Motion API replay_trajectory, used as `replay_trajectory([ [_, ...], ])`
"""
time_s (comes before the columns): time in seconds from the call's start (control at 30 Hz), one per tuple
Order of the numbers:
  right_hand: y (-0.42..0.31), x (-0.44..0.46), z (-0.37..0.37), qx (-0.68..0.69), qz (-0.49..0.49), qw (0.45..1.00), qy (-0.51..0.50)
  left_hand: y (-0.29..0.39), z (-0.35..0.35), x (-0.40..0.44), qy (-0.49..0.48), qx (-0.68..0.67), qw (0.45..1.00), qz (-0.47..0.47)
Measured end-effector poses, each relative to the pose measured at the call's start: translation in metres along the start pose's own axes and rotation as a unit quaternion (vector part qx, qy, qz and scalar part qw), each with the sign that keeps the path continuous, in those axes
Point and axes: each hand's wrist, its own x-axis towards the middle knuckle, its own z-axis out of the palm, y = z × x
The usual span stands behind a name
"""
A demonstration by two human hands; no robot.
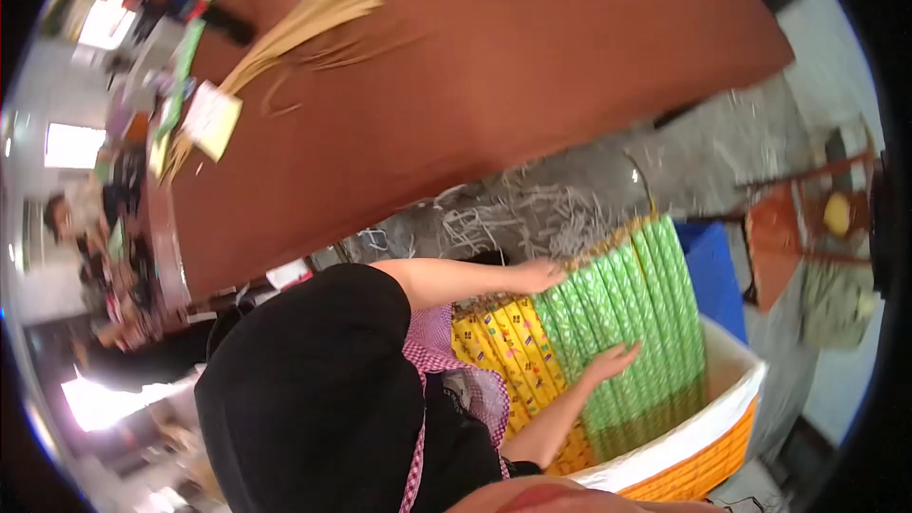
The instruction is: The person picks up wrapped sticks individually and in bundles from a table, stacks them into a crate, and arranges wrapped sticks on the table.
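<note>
A row of green patterned, ribbed strips (632, 309) stands packed side by side in a white-lined bin (733, 389) with an orange outer side. Yellow patterned strips (513, 347) lie next to them, nearer my body. At the far ends of the green strips, my left hand (540, 275) rests against their edge, its fingers stretched out but partly blurred. My right hand (613, 361) lies over the middle of the green strips with its fingers apart. What the strips contain cannot be made out.
A table with a brown cover (532, 66) stands beside the bin, bearing a bundle of long tan strips (313, 24) and paper notes (211, 121). Pale scraps (551, 218) litter the floor. A blue container (712, 271) and a brown chair (771, 242) stand beyond. People (81, 223) are at the left.
</note>
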Motion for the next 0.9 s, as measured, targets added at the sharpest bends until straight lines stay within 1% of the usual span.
replay_trajectory([
  [0.03, -0.027, -0.03, -0.001, 0.042, 0.073, 0.996, -0.032, -0.016, -0.002, -0.029, -0.028, 0.042, 0.998, 0.038],
  [0.07, -0.01, -0.056, 0.015, 0.038, 0.053, 0.997, -0.034, -0.042, -0.003, -0.05, -0.104, 0.133, 0.984, 0.063],
  [0.1, -0.023, -0.08, 0.018, 0.043, 0.055, 0.995, -0.074, -0.043, -0.013, -0.095, -0.054, 0.112, 0.991, 0.055],
  [0.13, -0.038, -0.106, 0.017, 0.047, 0.054, 0.991, -0.115, -0.056, -0.02, -0.129, -0.071, 0.147, 0.986, 0.032],
  [0.17, -0.056, -0.127, 0.016, 0.055, 0.023, 0.99, -0.13, -0.094, -0.014, -0.158, -0.011, 0.153, 0.988, -0.001],
  [0.2, -0.077, -0.149, 0.014, 0.095, 0.016, 0.983, -0.157, -0.081, -0.028, -0.212, 0.008, 0.17, 0.983, -0.068],
  [0.23, -0.087, -0.165, 0.011, 0.133, 0.014, 0.974, -0.184, -0.11, -0.025, -0.246, 0.052, 0.157, 0.98, -0.109],
  [0.27, -0.044, -0.166, 0.048, 0.148, -0.078, 0.97, -0.176, -0.139, -0.022, -0.281, 0.104, 0.161, 0.974, -0.123],
  [0.33, -0.053, -0.182, 0.047, 0.173, -0.162, 0.944, -0.23, -0.167, -0.01, -0.368, 0.235, 0.092, 0.95, -0.184],
  [0.37, -0.054, -0.186, 0.047, 0.18, -0.177, 0.937, -0.24, -0.182, 0.001, -0.406, 0.273, 0.095, 0.933, -0.212],
  [0.4, -0.043, -0.186, 0.048, 0.167, -0.205, 0.911, -0.316, -0.2, 0.015, -0.441, 0.311, 0.095, 0.914, -0.243],
  [0.43, -0.037, -0.189, 0.048, 0.15, -0.234, 0.878, -0.39, -0.214, 0.033, -0.473, 0.329, 0.075, 0.897, -0.285],
  [0.47, -0.042, -0.192, 0.032, 0.108, -0.221, 0.833, -0.495, -0.229, 0.051, -0.502, 0.346, 0.053, 0.878, -0.326],
  [0.5, -0.023, -0.196, 0.036, 0.097, -0.162, 0.824, -0.534, -0.254, 0.07, -0.527, 0.323, 0.05, 0.878, -0.349],
  [0.53, -0.008, -0.199, 0.032, 0.08, -0.162, 0.812, -0.555, -0.272, 0.086, -0.55, 0.297, 0.047, 0.88, -0.368],
  [0.57, 0.0, -0.207, 0.028, 0.065, -0.159, 0.801, -0.574, -0.269, 0.097, -0.57, 0.309, 0.038, 0.876, -0.369],
  [0.63, -0.001, -0.237, -0.005, 0.093, -0.111, 0.805, -0.576, -0.237, 0.115, -0.608, 0.327, -0.174, 0.826, -0.425],
  [0.67, 0.022, -0.241, -0.001, 0.092, -0.118, 0.803, -0.577, -0.233, 0.118, -0.617, 0.332, -0.179, 0.824, -0.423],
  [0.73, 0.064, -0.25, 0.007, -0.073, -0.277, 0.758, -0.586, -0.23, 0.123, -0.632, 0.354, -0.216, 0.802, -0.43],
  [0.77, 0.078, -0.249, 0.014, -0.073, -0.281, 0.756, -0.586, -0.255, 0.13, -0.631, 0.37, -0.236, 0.801, -0.408],
  [0.8, 0.08, -0.257, 0.02, -0.072, -0.292, 0.749, -0.59, -0.259, 0.129, -0.636, 0.374, -0.237, 0.799, -0.406],
  [0.87, 0.075, -0.274, 0.033, -0.066, -0.316, 0.733, -0.599, -0.264, 0.115, -0.639, 0.415, -0.169, 0.832, -0.327],
  [0.9, 0.066, -0.286, 0.039, -0.063, -0.328, 0.724, -0.604, -0.276, 0.113, -0.639, 0.435, -0.17, 0.835, -0.29],
])
